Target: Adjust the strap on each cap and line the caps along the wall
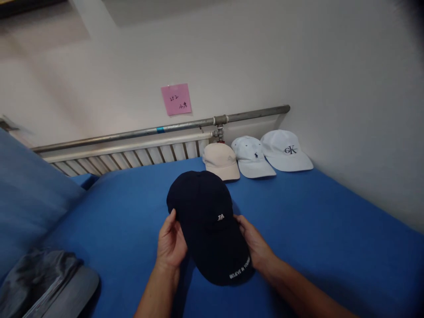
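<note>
Through the head camera I see both hands grasping one dark navy cap [202,207], held front and centre over a smooth, matte blue surface [132,212]. The left hand [172,243] pinches the crown's lower edge, thumb on top and palm turned up; the right hand [256,245] grips the opposite side near the root of the brim, its fingers partly hidden beneath the fabric. The cap's crown is a rounded, soft-looking dome, and its broad curved brim tilts toward me and slightly right, with white raised-looking lettering along the edge and a small white emblem on the front. I cannot tell whether any of it touches the surface below. Beyond it, by the wall [347,88], three caps stand in a row, brims forward: a cream cap [220,161], a pale bluish-white cap [250,154] with a small dark emblem, and a white cap [283,148] with dark letters. At my lower left lies a grey cap [66,291], its cloth crown crumpled and its brim smoother. A ribbed pale radiator [132,154] runs under a dull round metal pipe [126,132], below a flat pink paper note [176,99]; blue fabric [29,190] hangs at far left, blurred.
</note>
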Tool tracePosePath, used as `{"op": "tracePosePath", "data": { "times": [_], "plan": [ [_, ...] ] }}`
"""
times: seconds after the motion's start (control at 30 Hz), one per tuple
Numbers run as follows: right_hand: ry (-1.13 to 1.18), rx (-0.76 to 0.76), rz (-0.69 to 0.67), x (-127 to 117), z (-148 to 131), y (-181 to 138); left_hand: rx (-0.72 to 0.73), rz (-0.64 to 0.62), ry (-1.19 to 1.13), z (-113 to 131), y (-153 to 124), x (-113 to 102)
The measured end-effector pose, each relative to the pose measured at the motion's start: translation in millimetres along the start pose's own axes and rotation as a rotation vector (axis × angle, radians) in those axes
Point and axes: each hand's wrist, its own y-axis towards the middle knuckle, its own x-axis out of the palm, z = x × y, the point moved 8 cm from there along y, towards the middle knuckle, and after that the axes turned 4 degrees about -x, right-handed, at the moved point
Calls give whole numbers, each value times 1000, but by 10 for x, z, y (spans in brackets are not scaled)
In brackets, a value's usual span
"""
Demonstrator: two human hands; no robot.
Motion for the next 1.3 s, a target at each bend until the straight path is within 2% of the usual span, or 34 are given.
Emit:
{"op": "tracePosePath", "data": {
  "times": [0.2, 0.37, 0.53, 0.73, 0.87, 0.97, 1.07, 1.2, 1.3],
  "plan": [
    [-1, 40, -2, -5, 118, 12, -114, 37, -5, -37, 7, -67],
    [27, 12, 6, 2, 57, 31, -50, 16, 7, -21, -2, 0],
    [48, -79, 10, -21, -79, 64, -125, 7, 110, -231, -36, -33],
    [91, -166, 12, -95, -256, 182, -109, -56, 248, -458, -76, 48],
    [96, -230, 54, -141, -343, 279, -114, -5, 299, -596, -45, 61],
    [-32, -384, 50, -106, -440, 349, -48, 86, 325, -466, 3, -13],
    [-163, -527, 24, -25, -528, 433, 60, 155, 397, -130, 45, -115],
    [-242, -594, 49, 22, -614, 553, 172, 202, 505, 317, 112, -233],
    [-309, -609, 45, 53, -647, 575, 232, 206, 523, 535, 254, -279]
  ]
}}
